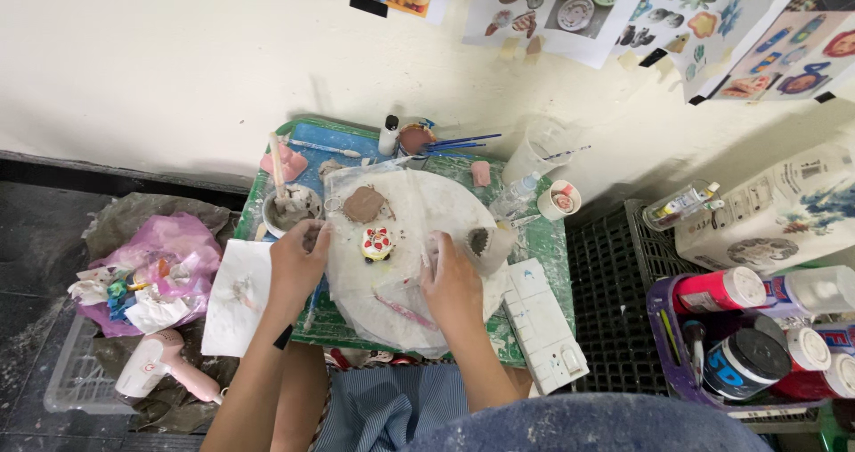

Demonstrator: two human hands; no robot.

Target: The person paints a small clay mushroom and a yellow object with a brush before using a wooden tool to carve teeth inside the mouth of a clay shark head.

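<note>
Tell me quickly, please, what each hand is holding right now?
Left hand: fingers curled at the edge of the round white board; what it holds cannot be told.
Right hand: resting on the board; grip cannot be told.

Left hand [298, 260] fingers curled, knuckles up, right hand [452, 283] palm down, both forearms reaching forward

A round white turntable board [450, 204] under wrinkled clear plastic film fills the middle of the worktop, both its side edges held; at its centre sits a small white clay figure [377, 243] with red dots, upright, beside a flat brown clay slab [363, 204].
</note>
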